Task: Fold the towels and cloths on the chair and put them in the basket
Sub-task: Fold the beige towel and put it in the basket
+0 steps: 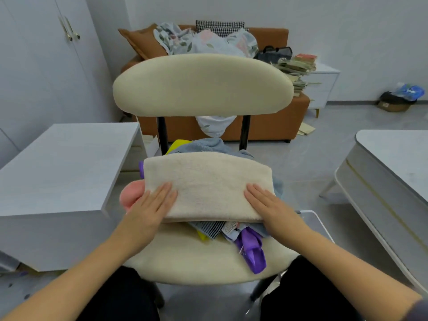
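Head view: cream towel (208,184) covers cloth pile (251,247); sofa (268,129) behind chair (201,84).

No text, brand or number can be read anywhere: a small white tag (229,228) among the cloths (251,249) near the front edge of the chair (185,262) carries print too blurred to make out, and the stacked books (298,66) on the white cabinet (324,84) show nothing legible.

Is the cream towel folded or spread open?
Folded. The cream towel shows two layers along its near edge, and the left hand and right hand lie flat on it.
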Demonstrator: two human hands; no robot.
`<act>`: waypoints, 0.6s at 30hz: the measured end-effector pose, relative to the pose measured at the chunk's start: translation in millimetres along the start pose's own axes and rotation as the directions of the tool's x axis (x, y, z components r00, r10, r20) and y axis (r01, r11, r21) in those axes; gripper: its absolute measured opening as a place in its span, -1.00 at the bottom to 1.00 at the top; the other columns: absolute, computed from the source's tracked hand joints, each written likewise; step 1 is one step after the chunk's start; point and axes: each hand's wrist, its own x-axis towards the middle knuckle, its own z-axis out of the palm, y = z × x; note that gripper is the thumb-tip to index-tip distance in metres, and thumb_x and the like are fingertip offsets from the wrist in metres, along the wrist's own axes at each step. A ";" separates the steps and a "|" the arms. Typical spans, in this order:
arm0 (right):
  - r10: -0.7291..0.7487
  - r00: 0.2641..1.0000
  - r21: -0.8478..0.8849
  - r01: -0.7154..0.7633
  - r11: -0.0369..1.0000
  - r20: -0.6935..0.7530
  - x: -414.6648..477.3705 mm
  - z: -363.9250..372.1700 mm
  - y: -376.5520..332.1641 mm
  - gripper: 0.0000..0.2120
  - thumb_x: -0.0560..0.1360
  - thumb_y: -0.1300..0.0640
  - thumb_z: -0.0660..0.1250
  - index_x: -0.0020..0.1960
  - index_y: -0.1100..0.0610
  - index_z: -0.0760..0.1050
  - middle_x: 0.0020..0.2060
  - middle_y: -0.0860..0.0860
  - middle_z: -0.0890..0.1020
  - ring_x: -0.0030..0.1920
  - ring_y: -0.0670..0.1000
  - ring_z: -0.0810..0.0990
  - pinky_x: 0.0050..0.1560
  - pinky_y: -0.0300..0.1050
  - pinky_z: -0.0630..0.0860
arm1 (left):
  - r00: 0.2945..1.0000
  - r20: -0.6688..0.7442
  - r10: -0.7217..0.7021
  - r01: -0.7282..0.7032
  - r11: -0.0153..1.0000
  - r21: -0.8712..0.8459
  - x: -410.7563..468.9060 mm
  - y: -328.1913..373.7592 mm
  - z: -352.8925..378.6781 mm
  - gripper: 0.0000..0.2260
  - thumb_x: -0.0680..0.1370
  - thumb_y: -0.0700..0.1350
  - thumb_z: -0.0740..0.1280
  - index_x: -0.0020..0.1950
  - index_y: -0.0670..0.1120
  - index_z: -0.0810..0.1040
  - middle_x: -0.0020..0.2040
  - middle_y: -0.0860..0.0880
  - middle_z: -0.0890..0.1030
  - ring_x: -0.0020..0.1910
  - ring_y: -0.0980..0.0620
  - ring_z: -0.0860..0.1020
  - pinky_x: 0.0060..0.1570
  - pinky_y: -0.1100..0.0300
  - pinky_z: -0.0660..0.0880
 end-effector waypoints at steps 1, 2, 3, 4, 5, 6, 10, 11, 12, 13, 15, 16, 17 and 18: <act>0.019 1.000 0.045 -0.020 0.999 0.007 -2.4 4.6 1.3 -0.45 0.44 0.25 0.27 0.41 0.24 0.23 0.36 0.21 0.41 0.35 0.20 0.40 0.23 0.17 0.44 | 1.000 -0.004 0.010 -0.010 1.000 0.019 -0.9 0.0 0.3 -0.37 0.41 -0.41 -0.01 0.51 -0.21 0.10 0.39 -0.28 0.37 0.43 -0.14 0.23 0.38 0.04 0.13; 0.037 0.999 0.086 -0.036 0.996 -0.009 -4.0 6.0 3.0 -0.43 0.46 0.24 0.25 0.44 0.23 0.19 0.40 0.20 0.34 0.41 0.17 0.31 0.35 0.09 0.33 | 1.000 0.008 0.015 -0.015 1.000 0.024 -1.5 -1.2 -1.1 -0.41 0.42 -0.43 -0.01 0.47 -0.25 0.16 0.37 -0.30 0.39 0.40 -0.17 0.27 0.39 0.05 0.11; 0.051 0.999 0.126 -0.049 0.991 -0.014 -4.6 3.3 3.4 -0.46 0.49 0.21 0.18 0.45 0.22 0.17 0.43 0.19 0.29 0.44 0.14 0.23 0.42 0.02 0.23 | 1.000 0.006 0.013 -0.013 1.000 0.020 -1.2 -1.4 -5.4 -0.44 0.41 -0.45 -0.01 0.44 -0.28 0.20 0.35 -0.32 0.40 0.38 -0.19 0.29 0.41 0.05 0.10; 0.051 0.998 0.141 -0.047 0.989 -0.028 -4.3 0.8 3.3 -0.47 0.51 0.17 0.13 0.46 0.22 0.16 0.44 0.18 0.26 0.46 0.10 0.18 0.46 -0.04 0.13 | 1.000 -0.008 0.012 -0.012 1.000 0.025 0.7 -1.2 -10.3 -0.46 0.42 -0.47 -0.02 0.41 -0.30 0.24 0.35 -0.33 0.40 0.37 -0.20 0.30 0.42 0.04 0.10; 0.048 0.999 0.142 -0.044 0.989 -0.025 -4.4 -0.1 2.9 -0.47 0.52 0.16 0.15 0.46 0.22 0.16 0.45 0.16 0.24 0.47 0.08 0.14 0.48 -0.07 0.06 | 1.000 -0.013 0.026 -0.025 0.999 0.035 -0.2 0.2 -11.5 -0.48 0.44 -0.48 -0.05 0.39 -0.31 0.26 0.35 -0.33 0.40 0.37 -0.22 0.31 0.42 0.02 0.12; 0.032 0.999 0.124 -0.031 0.992 -0.007 -5.3 1.8 3.1 -0.44 0.51 0.16 0.20 0.47 0.22 0.15 0.46 0.14 0.23 0.48 0.06 0.11 0.49 -0.05 0.09 | 0.999 -0.007 0.032 -0.031 0.999 0.034 -2.7 2.1 -9.1 -0.51 0.48 -0.48 -0.08 0.39 -0.32 0.27 0.35 -0.33 0.39 0.36 -0.23 0.33 0.41 0.00 0.15; 0.034 0.983 0.101 -0.052 0.993 0.180 -9.8 3.1 4.7 -0.31 0.45 0.08 0.17 0.54 0.13 0.04 0.52 0.06 0.05 0.52 0.00 -0.04 0.46 0.13 0.16 | 0.993 0.116 0.008 -0.003 0.999 -0.039 -8.0 6.3 -5.7 -0.53 0.46 -0.34 0.03 0.38 -0.27 0.33 0.34 -0.28 0.43 0.30 -0.21 0.42 0.28 -0.08 0.35; 0.057 0.979 0.148 -0.087 0.985 0.196 -8.1 -2.9 5.2 -0.33 0.45 0.03 0.12 0.53 0.10 0.08 0.53 0.01 0.03 0.53 -0.01 -0.05 0.48 0.12 0.10 | 0.994 0.109 -0.013 0.022 0.996 -0.082 -5.8 8.5 -10.5 -0.51 0.42 -0.28 0.07 0.34 -0.27 0.40 0.33 -0.26 0.45 0.29 -0.18 0.44 0.24 -0.09 0.41; 0.080 0.984 0.196 -0.111 0.974 0.161 -4.1 -10.0 4.4 -0.38 0.47 -0.01 0.10 0.52 0.08 0.16 0.52 -0.01 0.06 0.53 0.00 -0.04 0.49 0.12 0.06 | 0.996 0.074 -0.044 0.054 0.990 -0.134 0.1 12.0 -19.1 -0.52 0.41 -0.24 0.09 0.30 -0.26 0.46 0.32 -0.23 0.48 0.26 -0.15 0.46 0.20 -0.06 0.44; 0.109 0.989 0.239 -0.130 0.962 0.101 3.2 -17.9 1.8 -0.42 0.49 -0.04 0.08 0.49 0.06 0.22 0.51 -0.02 0.09 0.53 0.01 -0.01 0.49 0.09 0.02 | 0.997 0.005 -0.078 0.078 0.981 -0.179 10.3 16.8 -28.7 -0.56 0.42 -0.22 0.10 0.26 -0.26 0.51 0.30 -0.21 0.50 0.23 -0.14 0.49 0.21 0.00 0.42; 0.151 0.989 0.299 -0.145 0.943 0.004 29.3 -29.0 -10.1 -0.46 0.53 -0.06 0.03 0.49 0.05 0.22 0.51 -0.04 0.09 0.54 -0.01 -0.02 0.51 0.00 -0.09 | 0.977 -0.150 -0.151 0.118 0.971 -0.209 43.0 29.9 -42.9 -0.59 0.48 -0.19 0.11 0.26 -0.27 0.51 0.32 -0.20 0.48 0.27 -0.11 0.45 0.23 0.10 0.33; 0.160 0.987 0.310 -0.149 0.939 -0.010 46.0 -30.1 -18.3 -0.45 0.54 -0.06 -0.02 0.50 0.07 0.18 0.51 -0.06 0.05 0.54 -0.04 -0.07 0.51 -0.06 -0.16 | 0.968 -0.181 -0.172 0.131 0.967 -0.219 62.8 35.5 -44.7 -0.58 0.49 -0.18 0.11 0.31 -0.28 0.46 0.38 -0.21 0.42 0.34 -0.11 0.38 0.28 0.08 0.29; 0.175 0.985 0.306 -0.165 0.938 -0.005 63.8 -27.8 -26.8 -0.42 0.54 -0.07 -0.08 0.52 0.09 0.11 0.51 -0.08 -0.02 0.53 -0.06 -0.13 0.50 -0.11 -0.22 | 0.964 -0.180 -0.196 0.150 0.959 -0.239 81.9 40.2 -42.1 -0.54 0.50 -0.17 0.11 0.38 -0.27 0.38 0.43 -0.22 0.34 0.42 -0.11 0.29 0.36 0.04 0.24; 0.196 0.981 0.294 -0.189 0.937 0.005 80.5 -22.7 -34.4 -0.40 0.54 -0.08 -0.14 0.54 0.10 0.04 0.50 -0.09 -0.08 0.52 -0.08 -0.18 0.49 -0.11 -0.26 | 0.965 -0.151 -0.216 0.172 0.951 -0.258 98.6 43.7 -36.2 -0.51 0.51 -0.15 0.10 0.44 -0.26 0.30 0.48 -0.23 0.25 0.47 -0.13 0.21 0.41 -0.02 0.19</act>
